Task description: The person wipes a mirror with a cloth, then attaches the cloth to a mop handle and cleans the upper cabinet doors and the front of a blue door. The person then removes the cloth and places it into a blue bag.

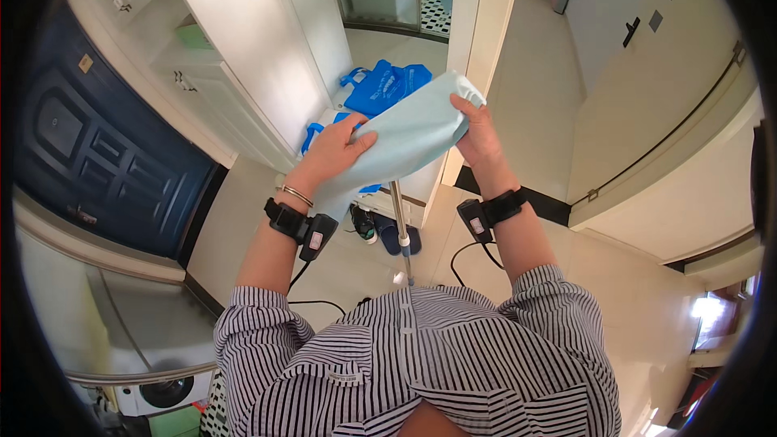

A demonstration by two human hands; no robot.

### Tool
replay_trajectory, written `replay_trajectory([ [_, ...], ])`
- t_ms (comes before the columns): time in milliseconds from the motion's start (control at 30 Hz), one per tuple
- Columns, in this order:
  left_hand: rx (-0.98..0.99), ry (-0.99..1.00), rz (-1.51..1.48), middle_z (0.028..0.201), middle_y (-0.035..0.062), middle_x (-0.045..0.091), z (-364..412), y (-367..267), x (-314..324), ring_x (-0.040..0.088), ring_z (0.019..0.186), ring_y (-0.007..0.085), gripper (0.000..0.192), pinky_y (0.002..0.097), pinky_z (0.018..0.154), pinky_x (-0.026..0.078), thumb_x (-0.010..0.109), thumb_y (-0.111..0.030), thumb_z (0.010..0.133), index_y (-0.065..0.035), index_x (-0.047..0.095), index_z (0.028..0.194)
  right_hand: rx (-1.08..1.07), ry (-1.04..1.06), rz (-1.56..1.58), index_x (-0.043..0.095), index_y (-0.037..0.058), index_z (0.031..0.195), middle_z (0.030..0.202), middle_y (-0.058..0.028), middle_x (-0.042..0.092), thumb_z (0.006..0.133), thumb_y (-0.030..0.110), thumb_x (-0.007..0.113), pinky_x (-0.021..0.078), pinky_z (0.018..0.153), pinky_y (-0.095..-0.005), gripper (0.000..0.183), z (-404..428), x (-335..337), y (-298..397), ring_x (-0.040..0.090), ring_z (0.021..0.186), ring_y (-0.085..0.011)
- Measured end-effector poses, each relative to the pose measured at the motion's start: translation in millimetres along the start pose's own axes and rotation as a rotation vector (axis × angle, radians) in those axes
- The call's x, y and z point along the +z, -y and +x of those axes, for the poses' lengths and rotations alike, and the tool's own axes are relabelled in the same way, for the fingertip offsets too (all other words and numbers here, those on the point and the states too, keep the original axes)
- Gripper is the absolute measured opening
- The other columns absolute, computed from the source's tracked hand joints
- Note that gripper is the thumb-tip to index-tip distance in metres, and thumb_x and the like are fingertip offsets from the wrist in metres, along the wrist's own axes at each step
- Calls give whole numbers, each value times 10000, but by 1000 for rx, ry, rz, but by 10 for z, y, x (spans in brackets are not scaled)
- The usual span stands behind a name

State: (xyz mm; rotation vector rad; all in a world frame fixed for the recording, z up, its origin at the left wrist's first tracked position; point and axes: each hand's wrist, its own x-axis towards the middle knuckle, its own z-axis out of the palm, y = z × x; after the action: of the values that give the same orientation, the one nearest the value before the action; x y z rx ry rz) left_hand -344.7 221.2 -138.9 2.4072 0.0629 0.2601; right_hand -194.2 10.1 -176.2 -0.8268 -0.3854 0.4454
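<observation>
A pale blue cloth [413,127] is stretched between my two hands, in front of my chest. My left hand [337,152] grips its left part, the thumb lying on top. At the upper right corner, my right hand [478,133] pinches the cloth's folded edge. Below the cloth a metal telescopic pole [399,212] stands close to my body; its upper end is hidden behind the cloth. Each wrist wears a black strap with a small box and a cable.
Blue bags [388,86] rest on a low white cabinet ahead. Slippers [388,235] and a dark shoe [363,224] lie on the floor beneath. A dark blue door [115,145] is at the left, a cream door [655,91] at the right. Cables hang near both wrists.
</observation>
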Motion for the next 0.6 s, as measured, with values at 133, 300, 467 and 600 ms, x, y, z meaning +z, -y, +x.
replay_trajectory([
  [133, 63, 30, 70, 764, 168, 604, -5, 98, -83, 569, 677, 280, 378, 362, 640, 447, 573, -349, 898, 6, 594, 1027, -162, 24, -169, 594, 2, 1099, 980, -56, 651, 864, 108, 622, 501, 798, -290, 259, -102, 158, 207, 622, 888, -154],
  [300, 24, 25, 104, 672, 197, 568, -87, 35, -145, 555, 654, 348, 391, 402, 595, 415, 581, -387, 875, 2, 605, 899, -378, 8, -624, 630, -12, 1008, 840, 10, 631, 871, 70, 598, 459, 673, -227, 163, -635, 317, 399, 553, 762, -57],
  [467, 33, 52, 161, 643, 183, 553, -110, -13, -218, 540, 630, 337, 401, 393, 584, 410, 615, -405, 843, -4, 598, 843, -302, -59, -638, 603, -53, 1043, 886, -24, 634, 869, 63, 603, 464, 676, -237, 209, -911, -98, 66, 546, 776, -56],
  [600, -54, 107, 265, 699, 177, 601, -115, -14, -273, 566, 630, 295, 417, 358, 612, 443, 655, -387, 816, -5, 649, 983, 54, -187, -587, 413, -72, 1258, 1090, -152, 618, 875, 55, 577, 511, 721, -277, 435, -1079, -265, -94, 640, 798, -135],
])
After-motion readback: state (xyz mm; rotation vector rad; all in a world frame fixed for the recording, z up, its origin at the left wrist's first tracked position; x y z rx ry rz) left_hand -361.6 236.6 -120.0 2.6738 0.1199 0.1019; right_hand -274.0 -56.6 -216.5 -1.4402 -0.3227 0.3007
